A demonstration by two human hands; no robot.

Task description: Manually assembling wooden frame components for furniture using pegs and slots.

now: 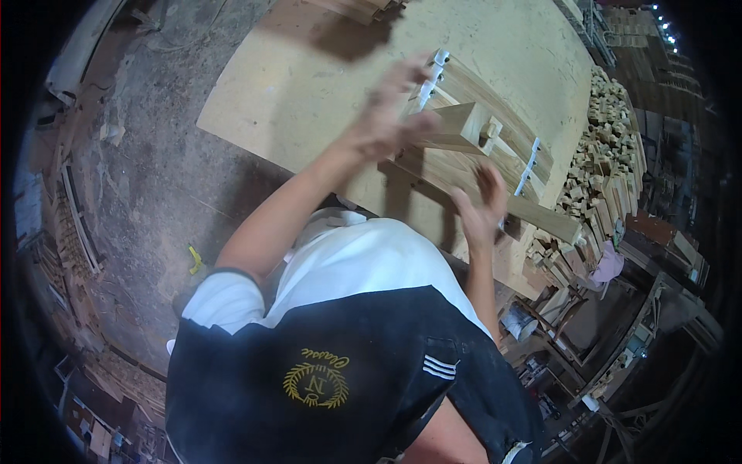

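Observation:
A thick pale wooden block (454, 133), with a smaller piece of wood showing at its right end, sits between my hands over a wooden panel (464, 85). White strips (529, 166) with dark spots run across the panel. Smeared by motion, my left hand (386, 120) is at the block's left end with thumb and fingers apart; whether the thumb touches the block is unclear. My right hand (485, 203) is raised just below the block's right end, thumb and fingers spread, nothing between them. A long wooden bar (545, 219) lies along the panel's near side.
The pale board worktop (309, 93) carries the work. More wood pieces (352, 9) lie at its far edge. A big heap of wood offcuts (603, 147) rises along the right side. A yellow object (195, 259) is on the grey floor (166, 155) at left.

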